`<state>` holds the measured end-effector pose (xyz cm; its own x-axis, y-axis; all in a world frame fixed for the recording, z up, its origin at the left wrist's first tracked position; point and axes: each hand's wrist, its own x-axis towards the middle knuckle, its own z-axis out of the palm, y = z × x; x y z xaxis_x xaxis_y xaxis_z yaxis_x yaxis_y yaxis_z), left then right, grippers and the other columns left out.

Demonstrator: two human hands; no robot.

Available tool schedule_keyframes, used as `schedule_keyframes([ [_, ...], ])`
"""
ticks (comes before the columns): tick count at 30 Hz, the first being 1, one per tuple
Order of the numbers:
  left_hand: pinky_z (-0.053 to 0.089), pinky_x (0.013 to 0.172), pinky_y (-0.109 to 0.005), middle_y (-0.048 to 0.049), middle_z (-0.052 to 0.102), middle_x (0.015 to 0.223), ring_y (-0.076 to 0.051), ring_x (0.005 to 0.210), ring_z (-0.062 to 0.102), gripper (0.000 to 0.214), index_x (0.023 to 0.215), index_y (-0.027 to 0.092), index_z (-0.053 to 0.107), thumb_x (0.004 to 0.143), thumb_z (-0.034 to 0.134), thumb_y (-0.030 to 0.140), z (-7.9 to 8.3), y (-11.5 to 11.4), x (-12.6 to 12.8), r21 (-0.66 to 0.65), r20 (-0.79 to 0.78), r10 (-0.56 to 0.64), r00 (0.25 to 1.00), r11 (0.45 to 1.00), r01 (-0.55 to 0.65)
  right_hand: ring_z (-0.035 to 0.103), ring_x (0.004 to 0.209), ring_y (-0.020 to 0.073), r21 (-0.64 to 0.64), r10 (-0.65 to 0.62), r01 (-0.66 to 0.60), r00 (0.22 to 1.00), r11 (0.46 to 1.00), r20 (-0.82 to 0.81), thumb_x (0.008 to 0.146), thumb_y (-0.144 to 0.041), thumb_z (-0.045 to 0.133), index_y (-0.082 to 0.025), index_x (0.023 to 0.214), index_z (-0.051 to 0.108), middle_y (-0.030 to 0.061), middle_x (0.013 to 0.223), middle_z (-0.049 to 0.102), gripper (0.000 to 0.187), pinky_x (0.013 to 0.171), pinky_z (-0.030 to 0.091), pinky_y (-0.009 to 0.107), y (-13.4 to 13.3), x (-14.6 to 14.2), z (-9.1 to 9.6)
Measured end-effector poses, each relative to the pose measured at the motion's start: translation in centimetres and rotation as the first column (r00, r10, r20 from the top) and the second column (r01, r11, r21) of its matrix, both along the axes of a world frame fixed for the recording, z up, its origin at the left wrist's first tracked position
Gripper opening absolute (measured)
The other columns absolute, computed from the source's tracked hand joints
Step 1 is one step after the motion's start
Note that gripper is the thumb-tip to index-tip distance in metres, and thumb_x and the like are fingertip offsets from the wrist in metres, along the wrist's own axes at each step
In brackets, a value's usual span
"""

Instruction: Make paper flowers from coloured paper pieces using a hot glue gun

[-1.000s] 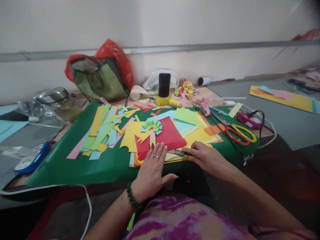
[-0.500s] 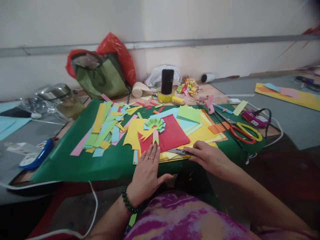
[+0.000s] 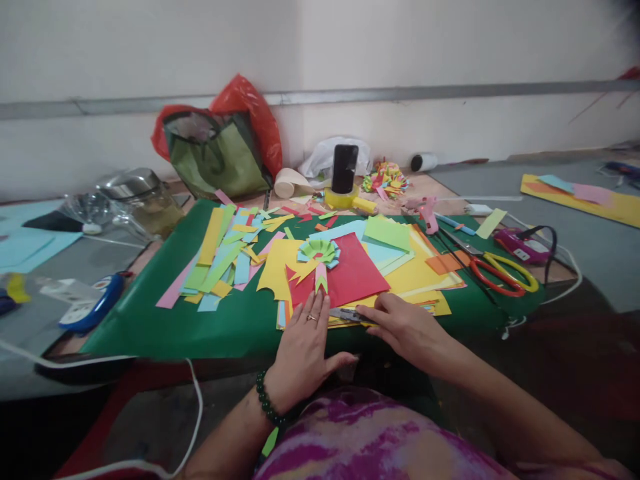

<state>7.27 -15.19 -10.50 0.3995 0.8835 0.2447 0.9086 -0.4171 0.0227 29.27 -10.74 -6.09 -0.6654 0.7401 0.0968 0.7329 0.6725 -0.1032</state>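
My left hand (image 3: 304, 347) lies flat, fingers stretched out. Its fingertips rest on the lower edge of the red paper (image 3: 357, 270) and at the tail of a paper rosette. This rosette (image 3: 319, 252) has green and light blue folded loops, with yellow and pink-green tails. My right hand (image 3: 407, 327) is closed round a slim grey pointed tool (image 3: 346, 314), whose exact kind I cannot make out. The tool's tip points left, close to my left fingers, over the front edge of a stack of yellow paper (image 3: 440, 303).
Cut paper strips (image 3: 220, 257) lie left on the green sheet (image 3: 240, 340). Scissors (image 3: 500, 272), a pink glue gun (image 3: 429, 215) and a magenta device (image 3: 525, 245) are at right. Behind stand a phone (image 3: 345, 168), a glass jar (image 3: 145, 203) and a green bag (image 3: 220, 160).
The whole scene has shifted slightly right in view as the head turned. My right hand and the grey tool have moved slightly left, nearer my left fingers. The left hand stays flat.
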Motion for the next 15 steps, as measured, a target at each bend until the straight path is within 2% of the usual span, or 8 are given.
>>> schedule_keyframes([
  [6,0.028,0.114,-0.058,-0.0222,0.041,0.151,-0.035,0.143,0.034,0.093,0.15,0.006,0.032,0.088,0.024,0.075,0.5,-1.5,-2.0,0.077,-0.031,0.094,0.995,0.993,-0.091,0.058,0.072,0.0138,-0.005,-0.008,0.008,0.999,1.0,-0.044,0.086,-0.017,0.063,-0.026,0.122,0.065,0.0052,0.09,0.061,0.037,0.062,0.043,0.022,0.0,0.6,-0.6],
  [10,0.03,0.112,-0.06,-0.0205,0.045,0.149,-0.034,0.14,0.039,0.092,0.148,0.007,0.035,0.088,0.023,0.076,0.5,-2.0,-3.3,0.044,-0.036,0.085,0.996,0.996,-0.084,0.057,0.07,0.0131,0.008,-0.005,0.005,0.999,1.0,-0.054,0.087,-0.016,0.062,-0.026,0.123,0.064,0.0047,0.088,0.06,0.037,0.06,0.042,0.022,-0.3,0.4,-0.8],
  [15,0.031,0.111,-0.059,-0.0207,0.045,0.149,-0.034,0.139,0.041,0.095,0.147,0.007,0.038,0.086,0.023,0.079,0.5,-1.8,-3.4,0.015,-0.028,0.088,0.996,0.996,-0.087,0.057,0.067,0.0128,0.01,0.004,-0.004,1.0,1.0,-0.03,0.086,-0.016,0.065,-0.025,0.123,0.063,0.0044,0.088,0.06,0.038,0.058,0.041,0.021,-0.9,-0.7,-0.6],
])
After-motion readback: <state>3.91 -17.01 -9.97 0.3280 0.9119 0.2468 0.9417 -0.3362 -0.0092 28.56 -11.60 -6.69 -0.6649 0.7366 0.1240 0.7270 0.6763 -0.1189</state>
